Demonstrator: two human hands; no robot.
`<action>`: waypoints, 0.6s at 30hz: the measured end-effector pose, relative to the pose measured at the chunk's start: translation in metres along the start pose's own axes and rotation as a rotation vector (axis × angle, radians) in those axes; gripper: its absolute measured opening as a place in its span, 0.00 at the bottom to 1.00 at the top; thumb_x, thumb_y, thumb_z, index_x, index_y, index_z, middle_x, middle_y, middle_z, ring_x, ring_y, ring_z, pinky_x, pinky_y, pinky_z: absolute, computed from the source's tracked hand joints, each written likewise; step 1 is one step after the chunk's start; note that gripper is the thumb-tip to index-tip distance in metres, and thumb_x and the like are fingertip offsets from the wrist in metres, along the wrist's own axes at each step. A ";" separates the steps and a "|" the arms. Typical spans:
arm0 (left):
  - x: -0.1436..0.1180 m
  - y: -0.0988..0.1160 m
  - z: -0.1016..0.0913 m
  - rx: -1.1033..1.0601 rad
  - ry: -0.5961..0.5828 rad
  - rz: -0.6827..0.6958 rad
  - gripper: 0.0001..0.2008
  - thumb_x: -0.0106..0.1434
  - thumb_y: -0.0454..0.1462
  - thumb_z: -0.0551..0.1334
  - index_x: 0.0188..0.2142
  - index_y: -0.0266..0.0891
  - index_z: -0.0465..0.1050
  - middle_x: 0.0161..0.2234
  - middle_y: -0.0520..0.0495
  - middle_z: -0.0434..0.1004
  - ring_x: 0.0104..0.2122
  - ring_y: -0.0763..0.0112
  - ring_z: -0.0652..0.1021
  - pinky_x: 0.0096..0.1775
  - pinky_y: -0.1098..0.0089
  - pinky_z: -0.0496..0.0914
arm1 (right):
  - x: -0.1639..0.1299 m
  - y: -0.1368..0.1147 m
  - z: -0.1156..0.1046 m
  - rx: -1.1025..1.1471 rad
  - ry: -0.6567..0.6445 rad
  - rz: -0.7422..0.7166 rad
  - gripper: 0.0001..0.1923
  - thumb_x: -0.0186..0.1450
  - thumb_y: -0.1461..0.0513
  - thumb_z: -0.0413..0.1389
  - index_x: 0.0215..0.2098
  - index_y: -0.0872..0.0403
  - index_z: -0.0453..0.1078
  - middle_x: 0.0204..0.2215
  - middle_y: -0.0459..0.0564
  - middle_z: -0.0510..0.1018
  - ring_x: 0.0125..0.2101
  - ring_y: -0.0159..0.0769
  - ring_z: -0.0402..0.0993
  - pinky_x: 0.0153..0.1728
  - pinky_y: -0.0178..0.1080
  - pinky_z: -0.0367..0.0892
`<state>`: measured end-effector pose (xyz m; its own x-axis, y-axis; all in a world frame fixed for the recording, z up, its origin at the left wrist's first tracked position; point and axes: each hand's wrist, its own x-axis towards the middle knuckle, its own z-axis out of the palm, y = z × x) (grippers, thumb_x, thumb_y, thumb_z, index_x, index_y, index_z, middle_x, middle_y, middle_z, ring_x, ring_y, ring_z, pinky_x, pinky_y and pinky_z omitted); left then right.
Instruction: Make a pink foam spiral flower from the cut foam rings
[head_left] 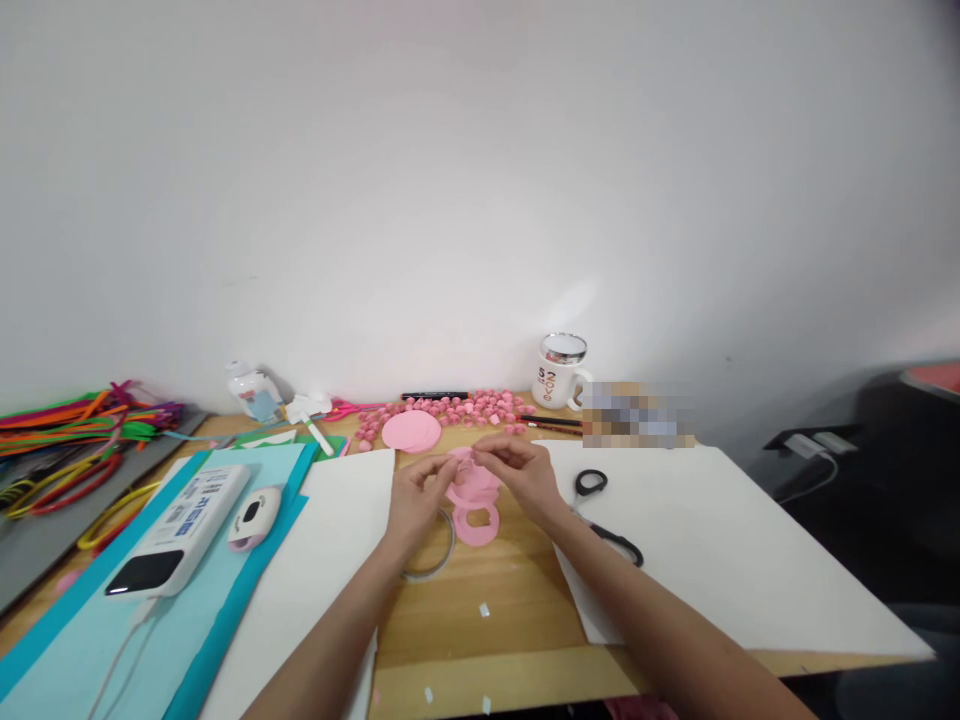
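My left hand [421, 490] and my right hand [525, 475] meet above the middle of the desk, each closed in a pinch with the fingertips close together. Pink shows between the fingertips, but whatever they grip is too small to make out. Just beneath them lie cut pink paper pieces [474, 490], and nearer me is a pink paper ring [476, 538]. A roll of tape [450, 548] lies partly hidden by my left wrist. Black-handled scissors [591, 482] rest beside my right forearm, which covers part of them.
Pink paper circles [411, 431] and many small pink folded pieces [487, 405] lie at the back, near a white mug [561, 375]. White sheets [705, 540] flank the work spot. At left are a power bank [184, 530], blue paper [225, 610] and coloured pipe cleaners [82, 425].
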<state>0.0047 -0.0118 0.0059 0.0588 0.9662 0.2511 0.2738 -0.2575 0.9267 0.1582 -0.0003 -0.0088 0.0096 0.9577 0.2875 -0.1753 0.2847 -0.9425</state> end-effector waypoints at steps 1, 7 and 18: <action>0.000 0.001 0.000 0.001 0.009 0.014 0.12 0.54 0.42 0.59 0.24 0.37 0.75 0.24 0.48 0.77 0.28 0.68 0.75 0.32 0.72 0.67 | -0.001 -0.002 0.001 -0.007 0.014 -0.046 0.07 0.49 0.58 0.61 0.26 0.52 0.73 0.27 0.48 0.77 0.30 0.36 0.72 0.34 0.40 0.68; 0.000 -0.001 0.002 -0.004 -0.044 -0.033 0.13 0.53 0.43 0.60 0.21 0.36 0.73 0.21 0.49 0.75 0.24 0.69 0.74 0.30 0.72 0.67 | -0.001 0.000 0.001 -0.034 0.004 0.043 0.08 0.49 0.58 0.61 0.27 0.53 0.74 0.30 0.50 0.78 0.29 0.36 0.73 0.34 0.40 0.68; 0.001 -0.004 0.004 -0.058 -0.187 -0.123 0.13 0.54 0.43 0.59 0.22 0.33 0.72 0.20 0.51 0.72 0.21 0.75 0.70 0.25 0.76 0.63 | 0.004 0.014 -0.007 0.054 0.034 0.078 0.09 0.45 0.61 0.64 0.23 0.55 0.71 0.18 0.44 0.74 0.21 0.29 0.69 0.25 0.33 0.65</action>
<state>0.0076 -0.0097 0.0008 0.2070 0.9747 0.0841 0.2342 -0.1328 0.9631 0.1626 0.0084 -0.0221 0.0271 0.9779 0.2072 -0.2296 0.2079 -0.9508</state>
